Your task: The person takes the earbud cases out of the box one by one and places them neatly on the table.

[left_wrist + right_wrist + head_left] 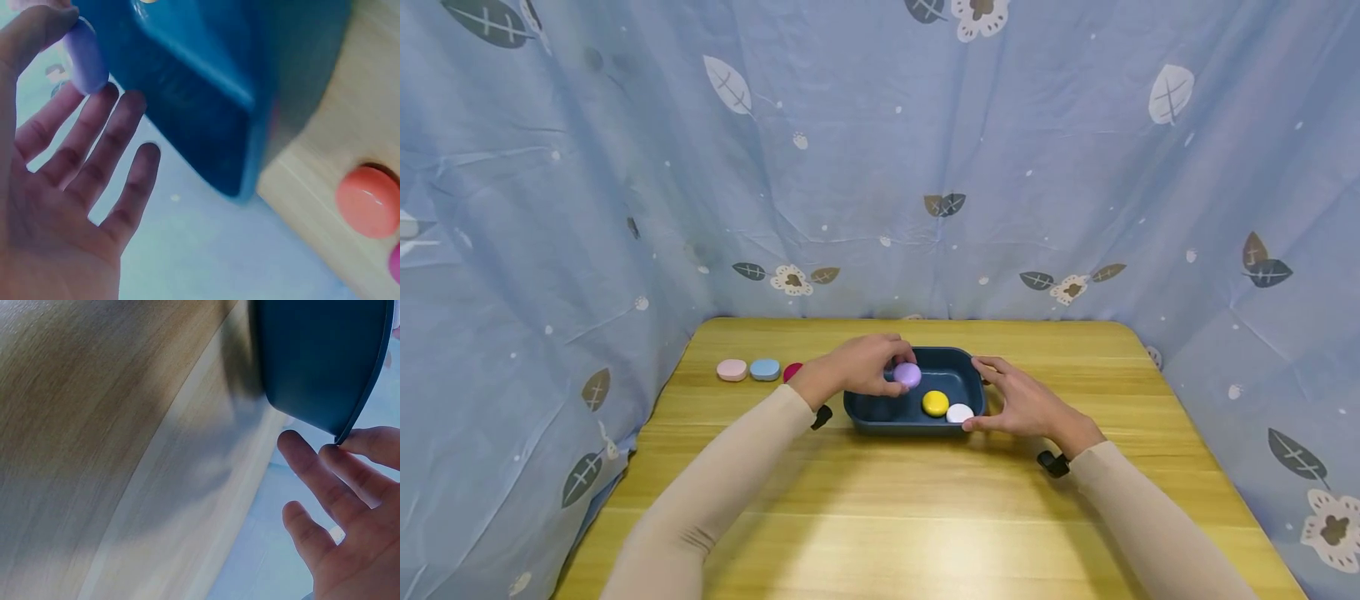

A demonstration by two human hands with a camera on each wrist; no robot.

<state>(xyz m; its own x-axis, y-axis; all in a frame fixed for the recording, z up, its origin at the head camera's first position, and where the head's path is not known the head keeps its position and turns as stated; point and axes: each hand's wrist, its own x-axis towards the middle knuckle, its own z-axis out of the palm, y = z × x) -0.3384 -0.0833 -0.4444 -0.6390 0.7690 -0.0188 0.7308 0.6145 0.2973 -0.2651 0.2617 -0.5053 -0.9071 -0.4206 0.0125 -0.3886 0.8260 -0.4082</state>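
Observation:
My left hand (868, 365) pinches a glossy purple rounded disc (907, 375) between thumb and fingers, above the left part of a dark blue rectangular box (917, 428). In the left wrist view, the purple disc (85, 57) stands on edge at the fingertips, the other fingers spread loosely. A yellow disc (936, 403) and a white disc (959, 414) lie inside the box, towards its near right corner. My right hand (1022, 400) holds the box's right end, thumb at the near corner and index finger at the far one. Its other fingers (315, 478) extend outside the wall.
Left of the box, a pink piece (732, 370), a light blue piece (765, 369) and a dark red one (792, 371) stand in a row on the wooden table (925, 517). An orange disc (369, 201) shows in the left wrist view. Patterned blue curtains (865, 167) enclose the table.

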